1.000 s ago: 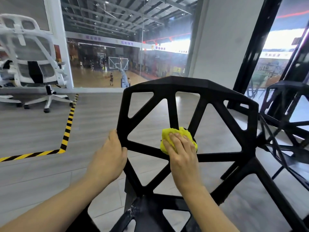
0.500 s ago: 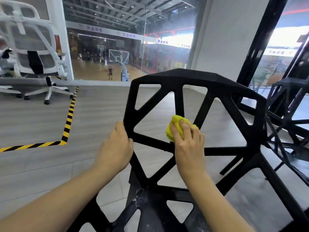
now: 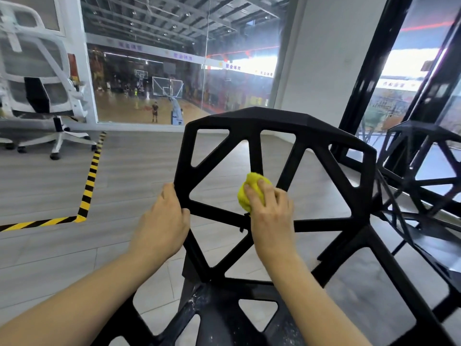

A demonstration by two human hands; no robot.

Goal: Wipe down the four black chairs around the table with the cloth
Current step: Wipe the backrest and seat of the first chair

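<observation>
While the left hand [image 3: 162, 224] wraps its fingers [image 3: 183, 213] round the outer strut at 9 o'clock on the backrest, the right hand [image 3: 270, 211] presses a balled yellow cloth [image 3: 249, 189] onto the hub where the struts meet, near the middle of the black chair [image 3: 274, 123]. Right fingers [image 3: 262, 191] curled over the cloth, clamped on it; left ones clamped on the frame. Backrest faces the camera, seat at 6 o'clock with pale dust specks on it. Second black chair [image 3: 424, 156] at 3 o'clock, just beside. White office chair [image 3: 37, 78] at 10 o'clock, striped floor tape [image 3: 89, 181] at 9, glass wall beyond.

Handling, as a judgement: chair looks like rigid moulded plastic or metal, stiff, not fragile, probably light enough to tip or skid under a hard rub, so bracing at the outer strut makes sense. Open lattice gives plenty of bars to hold. Cloth is soft, squashes easily, wads up small; better spread or folded round each strut to reach the edges. Smooth bars may let it slide freely. Seat likely not yet done.
</observation>
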